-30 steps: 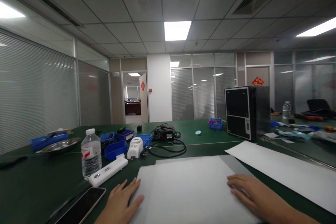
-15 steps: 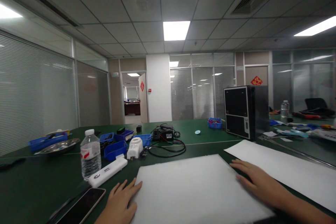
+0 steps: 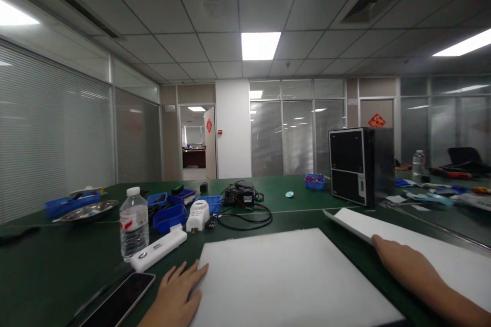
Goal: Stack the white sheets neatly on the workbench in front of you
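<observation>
Right hand point(image 3: 402, 265): has left the near white sheet point(image 3: 291, 281) and now sits on the edge of the second white sheet point(image 3: 441, 260), which lies to the right on the green bench point(image 3: 57, 265). Fingers extended, thumb side toward the sheet edge; whether they curl under it cannot be told. The far-left corner of this second sheet looks raised off the bench, where half a second ago it lay flat; judged as the start of a lift or a pull

Left hand point(image 3: 174, 294): flat, fingers spread and open, fingertips pressing the left edge of the near sheet; gripping nothing. Position matches both earlier pictures

Near white sheet: flat on the bench in front of the person, between the two hands. One second ago a grey layer showed past its far edge, under the right hand; now only a single white surface shows, squared up

Beside the left hand: dark phone point(image 3: 118, 304), white oblong device point(image 3: 159, 249), water bottle point(image 3: 133, 224), all unmoved

Further back: blue bins point(image 3: 169, 212), black computer case point(image 3: 358, 165), unchanged
</observation>
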Action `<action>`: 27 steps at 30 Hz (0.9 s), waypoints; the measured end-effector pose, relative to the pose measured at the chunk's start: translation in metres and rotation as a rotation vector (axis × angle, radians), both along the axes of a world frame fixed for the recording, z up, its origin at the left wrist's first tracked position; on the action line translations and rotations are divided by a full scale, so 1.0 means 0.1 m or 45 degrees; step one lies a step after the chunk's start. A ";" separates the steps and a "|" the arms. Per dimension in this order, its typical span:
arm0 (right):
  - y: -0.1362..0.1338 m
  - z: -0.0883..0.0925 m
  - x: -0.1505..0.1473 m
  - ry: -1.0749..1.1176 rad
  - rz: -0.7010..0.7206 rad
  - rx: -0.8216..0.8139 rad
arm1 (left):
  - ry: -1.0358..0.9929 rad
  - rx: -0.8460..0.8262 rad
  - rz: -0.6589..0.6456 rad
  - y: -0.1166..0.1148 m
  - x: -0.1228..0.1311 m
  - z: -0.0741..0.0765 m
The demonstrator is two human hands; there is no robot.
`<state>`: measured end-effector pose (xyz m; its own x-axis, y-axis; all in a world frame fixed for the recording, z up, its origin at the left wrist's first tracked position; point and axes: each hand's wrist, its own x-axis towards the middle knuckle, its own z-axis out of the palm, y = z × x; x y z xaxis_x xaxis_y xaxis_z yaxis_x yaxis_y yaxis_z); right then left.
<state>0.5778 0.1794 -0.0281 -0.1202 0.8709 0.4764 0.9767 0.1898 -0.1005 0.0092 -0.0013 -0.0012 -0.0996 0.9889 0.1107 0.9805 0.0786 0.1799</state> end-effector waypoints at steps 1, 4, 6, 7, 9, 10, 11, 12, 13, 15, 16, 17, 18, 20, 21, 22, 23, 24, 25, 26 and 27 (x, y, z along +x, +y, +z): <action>-0.03 0.02 -0.07 -0.024 0.008 -0.011 | 0.005 -0.006 0.003 0.00 0.00 0.00; -0.22 0.12 -0.39 -0.073 0.100 -0.053 | 0.016 -0.013 0.007 0.01 -0.02 -0.03; -0.44 0.20 -0.67 -0.130 0.284 -0.118 | 0.010 -0.002 0.002 0.01 -0.03 -0.05; -0.57 0.25 -0.82 -0.167 0.407 -0.160 | -0.002 0.012 -0.006 0.01 -0.03 -0.05; -0.83 0.36 -1.07 -0.228 0.668 -0.243 | -0.036 0.038 -0.016 0.00 -0.03 -0.06; -0.94 0.41 -1.16 -0.228 0.785 -0.277 | -0.052 0.045 -0.020 0.00 -0.03 -0.06; -1.02 0.45 -1.22 -0.206 0.872 -0.296 | -0.063 0.045 -0.021 0.00 -0.03 -0.06; -1.06 0.48 -1.25 -0.163 0.915 -0.295 | -0.069 0.044 -0.021 -0.01 -0.03 -0.06; -1.07 0.49 -1.25 -0.114 0.903 -0.272 | -0.072 0.039 -0.020 -0.01 -0.02 -0.05; -1.00 0.46 -1.18 -0.050 0.753 -0.204 | -0.076 0.034 -0.017 -0.01 -0.02 -0.05; -0.93 0.42 -1.12 -0.044 0.657 -0.177 | -0.079 0.030 -0.017 -0.01 -0.01 -0.04; -0.86 0.38 -1.05 -0.051 0.586 -0.165 | -0.083 0.025 -0.018 -0.01 -0.01 -0.04; -0.80 0.33 -0.99 -0.057 0.548 -0.170 | -0.086 0.018 -0.019 0.00 -0.01 -0.03; -0.72 0.23 -0.91 -0.031 0.548 -0.201 | -0.090 0.006 -0.017 0.00 0.00 -0.02; -0.71 0.20 -0.90 0.001 0.562 -0.214 | -0.090 -0.002 -0.013 0.00 0.01 0.00; -0.72 0.18 -0.92 0.033 0.574 -0.227 | -0.088 -0.009 -0.006 -0.01 0.01 0.01; -0.75 0.18 -0.95 0.059 0.585 -0.243 | -0.086 -0.019 -0.002 -0.02 0.02 0.03; -0.80 0.19 -1.00 0.070 0.602 -0.265 | -0.086 -0.031 -0.002 -0.03 0.03 0.05; -0.85 0.22 -1.06 0.065 0.628 -0.292 | -0.086 -0.038 -0.006 -0.04 0.04 0.07; -0.92 0.25 -1.13 0.052 0.656 -0.328 | -0.085 -0.046 -0.014 -0.05 0.05 0.08; -0.98 0.30 -1.19 0.040 0.679 -0.366 | -0.082 -0.048 -0.022 -0.06 0.06 0.10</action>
<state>0.4583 0.0809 0.0021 -0.5651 0.7890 0.2410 0.7504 0.6130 -0.2474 0.0148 -0.0071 0.0083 -0.0886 0.9938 0.0669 0.9683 0.0701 0.2399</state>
